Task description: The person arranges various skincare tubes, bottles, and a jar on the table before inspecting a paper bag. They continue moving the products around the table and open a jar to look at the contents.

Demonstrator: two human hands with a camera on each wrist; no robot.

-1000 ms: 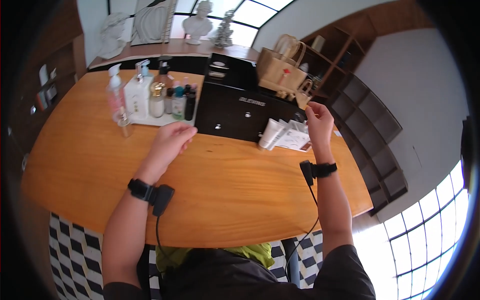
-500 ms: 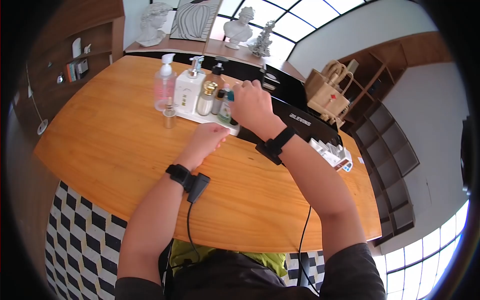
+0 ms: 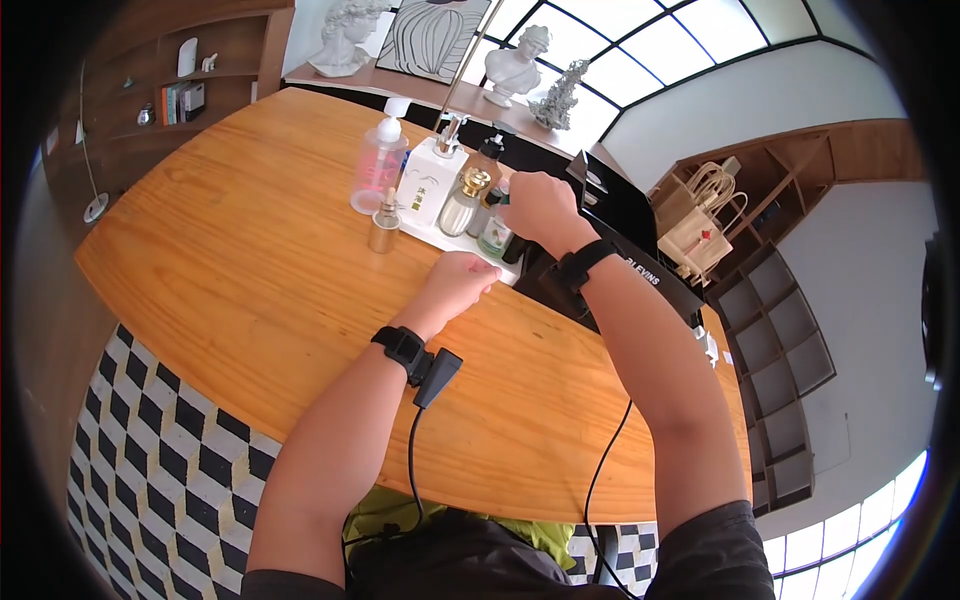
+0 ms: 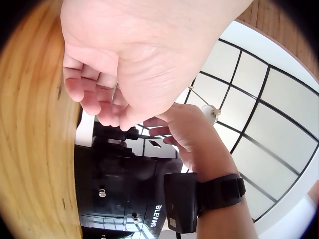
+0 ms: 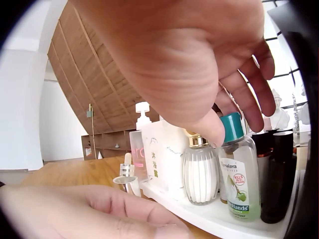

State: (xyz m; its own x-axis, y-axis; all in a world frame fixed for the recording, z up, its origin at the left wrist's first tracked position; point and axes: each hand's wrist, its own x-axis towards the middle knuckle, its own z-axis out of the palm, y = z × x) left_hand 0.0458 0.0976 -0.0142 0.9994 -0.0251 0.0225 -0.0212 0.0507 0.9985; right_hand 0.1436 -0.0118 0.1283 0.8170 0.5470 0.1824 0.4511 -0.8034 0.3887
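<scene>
My right hand (image 3: pixel 545 210) reaches over the right end of a white tray (image 5: pixel 199 217). Its thumb lies right at the teal cap of a clear hand sanitizer bottle (image 5: pixel 242 181), and the other fingers stretch out beyond, apart from the thumb. Beside the sanitizer stands a ribbed glass bottle (image 5: pixel 200 169) with a gold cap. Dark bottles (image 5: pixel 278 184) are on its other side. My left hand (image 3: pixel 455 285) is low over the table by the tray's front edge, fingers loosely curled, nothing visible held.
A white pump bottle (image 3: pixel 430 185) and a pink pump bottle (image 3: pixel 378 170) stand left of the gold-capped bottle. In front of the tray is a small dropper bottle (image 3: pixel 383 232). A black BLEVINS case (image 4: pixel 119 194) sits to the right, with paper bags (image 3: pixel 695 225) behind it.
My right hand has moved left from the boxes and tubes beside the black case to the bottles on the tray. My left hand stays near the tray's front edge. The head view has turned left.
</scene>
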